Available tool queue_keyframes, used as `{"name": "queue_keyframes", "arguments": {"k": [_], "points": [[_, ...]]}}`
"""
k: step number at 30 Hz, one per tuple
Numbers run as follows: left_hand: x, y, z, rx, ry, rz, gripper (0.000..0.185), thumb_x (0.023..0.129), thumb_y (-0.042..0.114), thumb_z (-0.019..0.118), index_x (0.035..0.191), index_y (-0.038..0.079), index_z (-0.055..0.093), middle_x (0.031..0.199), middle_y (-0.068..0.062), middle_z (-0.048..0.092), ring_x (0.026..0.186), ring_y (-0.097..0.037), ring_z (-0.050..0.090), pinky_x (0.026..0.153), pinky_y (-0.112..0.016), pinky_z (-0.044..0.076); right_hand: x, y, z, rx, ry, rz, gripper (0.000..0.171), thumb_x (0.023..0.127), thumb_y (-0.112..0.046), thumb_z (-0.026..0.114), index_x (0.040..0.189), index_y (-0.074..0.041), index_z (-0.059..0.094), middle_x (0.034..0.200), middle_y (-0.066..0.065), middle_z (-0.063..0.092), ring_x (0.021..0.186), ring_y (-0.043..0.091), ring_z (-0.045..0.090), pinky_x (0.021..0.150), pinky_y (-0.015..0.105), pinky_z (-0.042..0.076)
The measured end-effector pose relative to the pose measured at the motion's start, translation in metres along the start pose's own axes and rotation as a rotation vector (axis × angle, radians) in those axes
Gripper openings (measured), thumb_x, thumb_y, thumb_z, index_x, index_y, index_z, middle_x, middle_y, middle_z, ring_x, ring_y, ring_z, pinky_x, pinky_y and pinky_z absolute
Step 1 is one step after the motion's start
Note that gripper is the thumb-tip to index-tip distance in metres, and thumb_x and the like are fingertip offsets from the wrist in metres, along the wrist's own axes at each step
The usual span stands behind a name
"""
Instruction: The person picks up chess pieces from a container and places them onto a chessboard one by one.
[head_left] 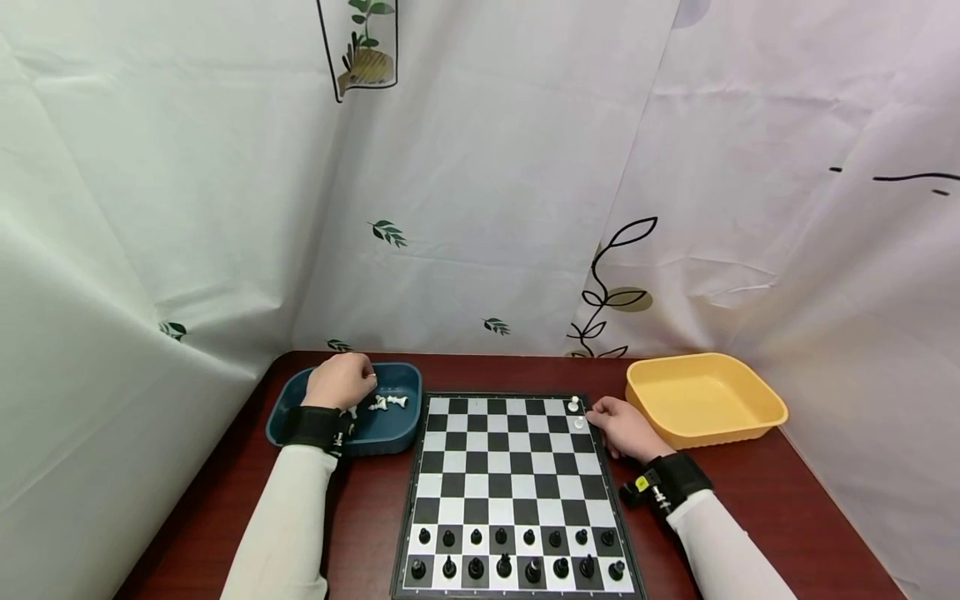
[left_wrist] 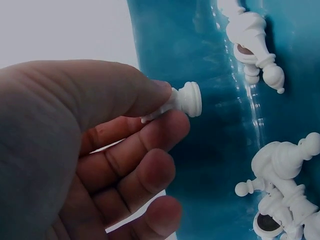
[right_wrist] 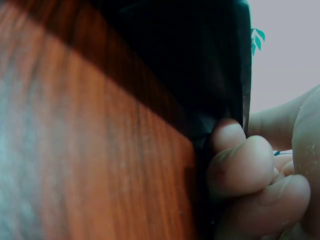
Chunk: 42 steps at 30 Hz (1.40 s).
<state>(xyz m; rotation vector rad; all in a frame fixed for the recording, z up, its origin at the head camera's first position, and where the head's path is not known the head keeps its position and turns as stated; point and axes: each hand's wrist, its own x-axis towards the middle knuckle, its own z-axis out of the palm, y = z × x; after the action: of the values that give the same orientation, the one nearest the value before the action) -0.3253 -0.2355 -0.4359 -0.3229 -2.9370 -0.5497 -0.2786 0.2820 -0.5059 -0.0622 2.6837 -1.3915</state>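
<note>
A: What does the left hand (left_wrist: 75, 150) have?

B: A small white chess piece (left_wrist: 182, 101), plain glossy plastic with a round flared base and a slim stem. The thumb presses it from above and the forefinger props it from below, so the pinch is narrow and closed on the stem. The base sticks out past the fingertips; the piece's top is hidden in the grip, so I cannot tell which piece it is.

A: Where is that pinch?

B: Over the dark blue tray (head_left: 401, 429), inside its rim. Just beyond the pinched piece more white pieces (left_wrist: 280, 195) lie on their sides on the tray floor, 1 cluster ahead of the fingertips and another further along the wall. 1 shows a dark round underside.

A: And the right hand (head_left: 624, 427)?

B: It rests at the far right corner of the chessboard (head_left: 510, 492). The wrist view shows its fingers (right_wrist: 245, 165) curled against the board's dark edge, with the reddish wooden table (right_wrist: 90, 150) beside them. Whether they grip anything I cannot tell.

A: What lies around that hand?

B: 2 white pieces (head_left: 575, 412) stand on the squares just beside its fingertips. The yellow tray (head_left: 757, 412) sits on its outer side, near. Toward the person, 2 rows of black pieces (head_left: 517, 553) fill the near edge.
</note>
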Motion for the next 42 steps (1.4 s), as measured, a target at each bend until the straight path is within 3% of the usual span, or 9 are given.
{"name": "queue_keyframes", "arguments": {"k": [5, 8, 15, 26, 35, 42], "points": [[0.0, 0.003, -0.001, -0.003, 0.017, 0.007, 0.012, 0.103, 0.016, 0.073, 0.098, 0.009, 0.081, 0.084, -0.004, 0.071, 0.068, -0.02, 0.06, 0.06, -0.038, 0.05, -0.001, 0.0, 0.0, 0.003, -0.002, 0.001, 0.018, 0.113, -0.019, 0.062, 0.106, -0.002, 0.063, 0.063, 0.008, 0.057, 0.043, 0.02, 0.052, 0.045, 0.034, 0.042], [0.0, 0.004, -0.001, -0.01, 0.031, 0.024, 0.014, 0.104, 0.017, 0.074, 0.107, 0.006, 0.083, 0.096, -0.01, 0.077, 0.073, -0.021, 0.064, 0.064, -0.042, 0.056, 0.0, 0.0, 0.0, 0.006, -0.002, 0.0, 0.017, 0.113, -0.018, 0.062, 0.106, -0.002, 0.063, 0.064, 0.008, 0.058, 0.043, 0.02, 0.052, 0.045, 0.034, 0.042], [0.0, 0.009, -0.003, -0.016, 0.059, 0.063, 0.017, 0.104, 0.017, 0.075, 0.113, 0.004, 0.083, 0.103, -0.013, 0.08, 0.077, -0.024, 0.068, 0.07, -0.047, 0.059, 0.0, 0.0, 0.0, 0.0, -0.005, -0.003, 0.017, 0.113, -0.018, 0.061, 0.106, -0.002, 0.062, 0.064, 0.008, 0.058, 0.043, 0.02, 0.052, 0.045, 0.034, 0.043], [0.001, 0.027, -0.01, -0.005, 0.07, 0.104, 0.015, 0.104, 0.017, 0.074, 0.109, 0.007, 0.084, 0.1, -0.011, 0.079, 0.081, -0.025, 0.069, 0.075, -0.049, 0.061, 0.0, 0.0, 0.0, -0.008, -0.006, -0.003, 0.017, 0.113, -0.019, 0.061, 0.106, -0.003, 0.062, 0.063, 0.007, 0.057, 0.043, 0.021, 0.052, 0.046, 0.034, 0.043], [0.005, 0.042, -0.014, 0.004, 0.097, 0.179, 0.013, 0.105, 0.016, 0.075, 0.11, 0.008, 0.084, 0.099, -0.008, 0.08, 0.081, -0.023, 0.07, 0.075, -0.049, 0.061, -0.001, 0.002, -0.002, -0.002, -0.002, -0.006, 0.017, 0.113, -0.019, 0.062, 0.106, -0.003, 0.062, 0.065, 0.008, 0.057, 0.044, 0.021, 0.052, 0.046, 0.034, 0.043], [0.012, 0.063, -0.014, 0.02, 0.084, 0.227, 0.009, 0.104, 0.015, 0.075, 0.104, 0.01, 0.082, 0.09, -0.005, 0.076, 0.072, -0.018, 0.064, 0.069, -0.042, 0.057, 0.0, 0.001, -0.001, -0.002, -0.003, 0.002, 0.017, 0.112, -0.019, 0.062, 0.106, -0.003, 0.062, 0.065, 0.008, 0.058, 0.044, 0.021, 0.053, 0.046, 0.034, 0.043]]}}
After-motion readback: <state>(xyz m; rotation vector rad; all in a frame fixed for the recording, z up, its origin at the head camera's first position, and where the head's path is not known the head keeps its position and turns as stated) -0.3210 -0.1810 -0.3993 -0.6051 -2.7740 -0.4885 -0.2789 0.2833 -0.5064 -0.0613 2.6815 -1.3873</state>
